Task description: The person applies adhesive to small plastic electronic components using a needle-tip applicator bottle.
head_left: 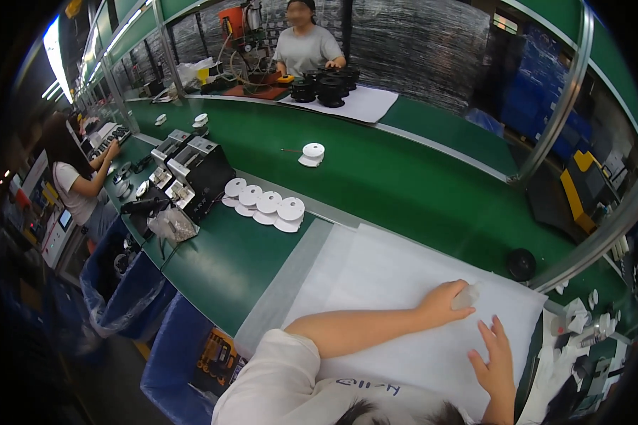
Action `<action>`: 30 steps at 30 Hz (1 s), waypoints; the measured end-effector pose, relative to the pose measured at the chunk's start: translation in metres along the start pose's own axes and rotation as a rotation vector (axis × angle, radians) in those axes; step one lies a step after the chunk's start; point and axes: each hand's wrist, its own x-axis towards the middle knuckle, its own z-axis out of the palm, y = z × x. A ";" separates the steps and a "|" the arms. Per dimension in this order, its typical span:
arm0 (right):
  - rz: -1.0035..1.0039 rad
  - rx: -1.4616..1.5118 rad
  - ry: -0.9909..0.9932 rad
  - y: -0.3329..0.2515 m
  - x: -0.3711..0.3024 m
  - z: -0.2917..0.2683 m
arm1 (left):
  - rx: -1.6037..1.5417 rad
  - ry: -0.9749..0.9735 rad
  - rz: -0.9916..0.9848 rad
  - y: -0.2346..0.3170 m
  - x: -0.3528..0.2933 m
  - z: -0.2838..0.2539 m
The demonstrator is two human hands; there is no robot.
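Note:
Over the white sheet [397,283] on the bench, my left hand [443,303] is closed around a small translucent whitish piece [466,296], perhaps plastic; its exact kind cannot be made out. Just to the right and nearer, my right hand [496,360] has its fingers apart and holds nothing. Its fingertips point toward the translucent piece without touching it. My left forearm lies across the sheet.
White double-disc spools [268,202] stand in a row left of the sheet, beside a black bench machine [195,166]. Another spool [312,154] sits on the green belt. A black round part [521,263] lies far right. Two people work nearby.

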 end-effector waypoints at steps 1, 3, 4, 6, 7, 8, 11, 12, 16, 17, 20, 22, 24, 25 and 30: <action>-0.023 0.039 -0.028 -0.003 0.018 0.009 | -0.051 0.049 0.023 0.001 -0.002 -0.001; -0.129 0.054 -0.055 0.011 0.046 0.021 | -0.101 0.098 0.056 0.004 0.000 -0.004; -0.231 0.080 -0.091 0.017 0.058 0.027 | -0.099 0.127 0.034 0.005 -0.001 -0.006; -0.277 0.191 -0.100 0.013 0.080 0.035 | -0.092 0.164 0.003 0.000 0.002 -0.009; -0.309 0.299 -0.103 0.013 0.086 0.040 | -0.130 0.197 0.000 -0.002 0.003 -0.009; -0.309 0.305 -0.111 0.019 0.091 0.048 | -0.166 0.231 -0.005 -0.004 0.004 -0.009; -0.386 0.479 0.034 0.043 0.110 0.080 | 0.015 0.205 0.121 -0.003 0.008 -0.020; -0.381 0.594 0.169 0.056 0.113 0.093 | 0.019 0.202 0.115 0.001 0.011 -0.027; -0.384 0.697 0.345 0.075 0.122 0.099 | 0.355 -0.067 0.019 0.022 0.028 -0.101; -0.379 0.699 0.346 0.078 0.121 0.100 | 0.389 0.007 -0.060 0.018 0.037 -0.121; -0.279 0.759 0.276 0.080 0.117 0.101 | 0.598 0.287 -0.303 -0.018 0.066 -0.182; -0.374 0.706 0.216 0.070 0.116 0.104 | 0.977 0.405 -0.468 -0.041 0.072 -0.223; -0.402 0.700 0.225 0.063 0.116 0.102 | 1.119 0.438 -0.533 -0.059 0.072 -0.244; -0.426 0.689 0.233 0.062 0.117 0.101 | 1.119 0.434 -0.529 -0.069 0.070 -0.250; -0.368 0.746 0.259 0.071 0.115 0.106 | 1.067 0.490 -0.530 -0.100 0.068 -0.251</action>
